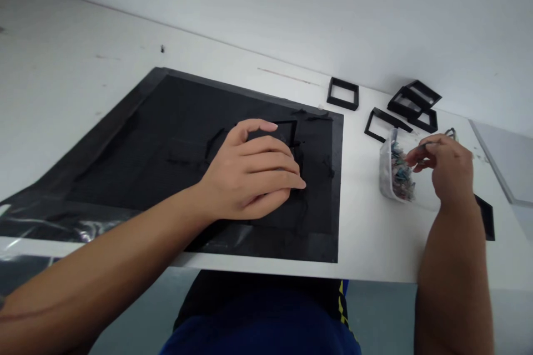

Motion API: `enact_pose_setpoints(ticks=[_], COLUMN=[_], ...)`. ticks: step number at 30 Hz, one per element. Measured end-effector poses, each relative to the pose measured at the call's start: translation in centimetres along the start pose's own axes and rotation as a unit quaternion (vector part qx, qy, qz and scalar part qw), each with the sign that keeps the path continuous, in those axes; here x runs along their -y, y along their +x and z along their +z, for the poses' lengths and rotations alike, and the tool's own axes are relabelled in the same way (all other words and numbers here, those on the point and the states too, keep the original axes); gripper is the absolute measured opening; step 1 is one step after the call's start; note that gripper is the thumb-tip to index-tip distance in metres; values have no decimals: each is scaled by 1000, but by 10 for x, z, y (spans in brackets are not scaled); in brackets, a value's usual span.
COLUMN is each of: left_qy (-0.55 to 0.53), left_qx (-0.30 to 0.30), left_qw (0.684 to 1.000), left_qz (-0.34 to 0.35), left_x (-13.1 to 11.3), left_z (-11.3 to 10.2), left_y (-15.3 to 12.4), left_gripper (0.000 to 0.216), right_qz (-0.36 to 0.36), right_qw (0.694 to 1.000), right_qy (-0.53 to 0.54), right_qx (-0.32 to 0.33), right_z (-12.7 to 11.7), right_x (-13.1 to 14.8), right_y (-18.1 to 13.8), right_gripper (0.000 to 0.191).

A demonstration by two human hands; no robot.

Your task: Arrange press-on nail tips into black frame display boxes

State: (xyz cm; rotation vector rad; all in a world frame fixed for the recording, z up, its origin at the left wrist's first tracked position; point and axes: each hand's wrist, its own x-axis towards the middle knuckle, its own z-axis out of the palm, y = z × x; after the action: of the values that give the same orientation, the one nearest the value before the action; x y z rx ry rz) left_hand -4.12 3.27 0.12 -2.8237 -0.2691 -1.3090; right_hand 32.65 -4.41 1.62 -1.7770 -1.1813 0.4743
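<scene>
My left hand rests over a black square frame on a black mat. Its fingers are stretched out, and they hide most of that frame. My right hand is at the right side of a clear plastic tub, fingers pinched. Between them shows a thin metal tool that looks like tweezers, largely hidden by the hand. Inside the tub lies a heap of small teal, grey and whitish bits.
Several black frames lie behind the tub, among them a single one and a stacked group. A black flat piece sits beyond my right wrist. At the far right is a grey-edged panel. A wall borders the white table.
</scene>
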Motion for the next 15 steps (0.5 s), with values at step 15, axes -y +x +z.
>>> enact_pose_setpoints(ticks=[15], left_qy=[-44], left_qx=[23], left_qw=[998], left_qz=[-25], left_x=[-2], left_z=[7], left_y=[-6], left_gripper=[20], right_qz=[-52], right_qw=[935], right_qy=[-235], right_qx=[259], right_z=[-26], right_x=[-4], right_y=[-9], right_gripper=[27])
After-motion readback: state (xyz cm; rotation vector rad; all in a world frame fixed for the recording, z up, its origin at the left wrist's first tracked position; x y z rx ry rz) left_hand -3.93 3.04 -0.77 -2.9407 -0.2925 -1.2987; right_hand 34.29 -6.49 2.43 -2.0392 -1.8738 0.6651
